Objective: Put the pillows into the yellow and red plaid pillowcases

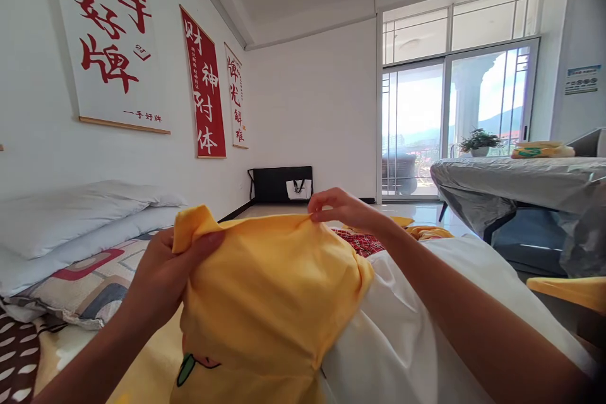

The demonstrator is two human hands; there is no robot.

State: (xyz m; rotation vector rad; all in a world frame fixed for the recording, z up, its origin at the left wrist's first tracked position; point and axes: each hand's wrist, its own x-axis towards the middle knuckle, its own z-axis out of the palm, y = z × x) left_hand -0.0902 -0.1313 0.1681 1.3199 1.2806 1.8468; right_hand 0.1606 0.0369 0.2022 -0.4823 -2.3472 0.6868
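Head view: our left hand (176, 265) grasps the yellow cloth (269, 290) at ten o'clock; our right hand (341, 208) pinches it at one.

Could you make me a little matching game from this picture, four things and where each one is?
Things:
1. Potted plant
2. Yellow printed cloth
3. Red scroll
4. White pillows

Places:
A. Held by the left hand and the right hand
B. Lying at the left, below the wall hangings
C. In front of the glass doors
D. Hanging on the left wall

Right pairs: 1-C, 2-A, 3-D, 4-B
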